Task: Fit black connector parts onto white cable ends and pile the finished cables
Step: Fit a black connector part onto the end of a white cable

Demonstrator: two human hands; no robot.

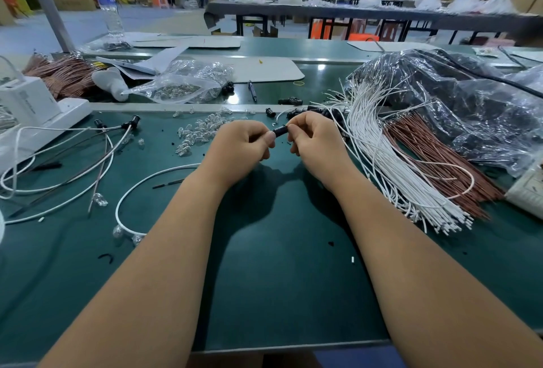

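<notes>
Black connector part (279,130) sat pinched between my two hands above the green bench mat (279,279), roughly centre of the view. My left hand (244,144) had its fingers curled round the part's near end, thumb pressed against it; my right hand (313,138) gripped the far end with thumb and forefinger. Whether a cable end was already seated inside the part I could not tell, since my fingers covered both ends.

Noted a thin white cable (282,113) arcing away from behind my right hand toward the loose black connector parts (311,110) heaped just beyond it. To the right of that hand lay the fanned bundle of white cables (390,168), with a bundle of brown wires (435,162) beside it, partly under a crumpled clear plastic bag (470,109).

To my left, the finished cables (58,179) lay in loose loops on the mat, black connectors on two of their ends (130,124). One more white cable (141,188) curved near my left forearm. Small clear bulbs (199,132) were scattered just left of my left hand, and a bag of them (182,85) sat further back. A water bottle (110,6) stood at the rear left.
</notes>
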